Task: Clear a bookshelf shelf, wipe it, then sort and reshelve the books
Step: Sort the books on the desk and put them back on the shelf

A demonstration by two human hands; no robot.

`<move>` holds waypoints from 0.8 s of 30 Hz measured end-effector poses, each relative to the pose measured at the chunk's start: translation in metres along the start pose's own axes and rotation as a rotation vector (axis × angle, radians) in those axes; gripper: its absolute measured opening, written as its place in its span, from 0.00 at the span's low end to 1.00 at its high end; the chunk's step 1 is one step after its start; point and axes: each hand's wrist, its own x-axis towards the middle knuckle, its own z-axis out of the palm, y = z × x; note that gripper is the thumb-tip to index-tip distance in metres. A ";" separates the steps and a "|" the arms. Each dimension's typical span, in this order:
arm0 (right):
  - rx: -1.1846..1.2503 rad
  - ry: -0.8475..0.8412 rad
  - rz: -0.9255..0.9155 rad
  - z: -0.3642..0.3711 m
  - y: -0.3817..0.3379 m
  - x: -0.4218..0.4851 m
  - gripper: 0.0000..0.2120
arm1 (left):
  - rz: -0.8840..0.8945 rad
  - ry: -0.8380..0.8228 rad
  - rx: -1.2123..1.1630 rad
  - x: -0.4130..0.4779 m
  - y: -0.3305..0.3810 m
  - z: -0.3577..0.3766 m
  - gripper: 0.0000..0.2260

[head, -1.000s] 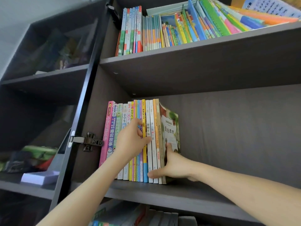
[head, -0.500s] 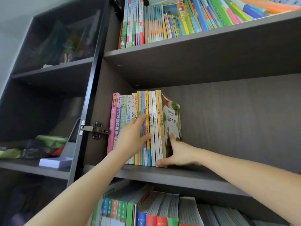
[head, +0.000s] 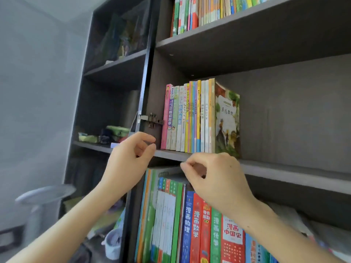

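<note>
A row of thin upright books (head: 197, 118) stands at the left end of the middle shelf (head: 284, 171), pressed against the side panel. The rightmost one shows a green and cream picture cover (head: 227, 124). My left hand (head: 129, 162) hovers below and left of the row, fingers loosely curled, holding nothing. In front of the shelf's front edge, my right hand (head: 214, 177) also hangs with loosely curled fingers and is empty. Neither hand touches the books.
The shelf to the right of the row is bare. Above, another shelf (head: 247, 21) carries several colourful books. Below, tall green, blue and red books (head: 190, 224) stand packed. A dark glass door with a hinge (head: 150, 118) stands open on the left.
Both hands have let go of the book row and pulled back down, off the shelf. The view has tilted down, showing more of the lower shelf.
</note>
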 end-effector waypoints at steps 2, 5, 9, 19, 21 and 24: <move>0.169 -0.051 0.017 0.015 -0.015 -0.009 0.11 | -0.019 0.015 0.018 -0.025 -0.001 -0.026 0.05; 0.529 -0.191 0.120 0.038 -0.049 -0.028 0.09 | -0.025 0.019 0.077 -0.059 0.005 -0.073 0.05; 0.901 -0.427 0.208 0.063 -0.105 -0.053 0.09 | -0.011 0.033 0.172 -0.097 0.011 -0.142 0.06; 1.239 -0.826 0.353 0.147 -0.300 -0.134 0.07 | -0.204 0.024 0.306 -0.235 -0.030 -0.329 0.05; 1.250 -0.877 0.440 0.174 -0.344 -0.159 0.07 | -0.300 0.004 0.338 -0.265 -0.054 -0.370 0.04; 1.226 -0.906 0.604 0.216 -0.399 -0.191 0.08 | -0.458 -0.027 0.383 -0.303 -0.098 -0.429 0.04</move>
